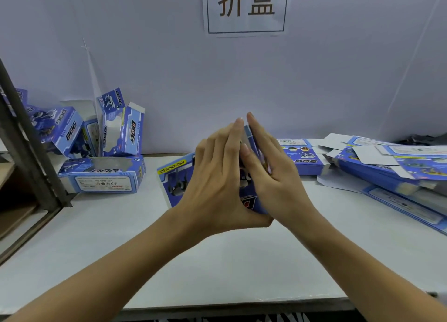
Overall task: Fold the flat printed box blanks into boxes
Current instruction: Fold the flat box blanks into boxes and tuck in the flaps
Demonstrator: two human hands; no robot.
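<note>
Pressing a blue printed box blank (177, 176) between both palms above the middle of the white table (217, 261): left hand (217, 176) flat against the near-left face, right hand (273, 174) flat against the right face, fingers of both extended and pointing up and away, fingertips nearly meeting at the top. Both hands clamped on the blank, heels of the palms close together at the bottom. Blank sticks out to the left of the left hand, yellow strip and robot-dog print visible; how far it is folded cannot be told, the hands cover most of it. Folded boxes (104, 176) piled at the left rear of the table against the wall, some upright, one lying on its side. Stack of flat blanks (377, 167) spread over the right rear, loosely fanned. Paper sign (245, 7) with two characters taped on the wall above. Dark metal post (29, 140) at the left edge.
</note>
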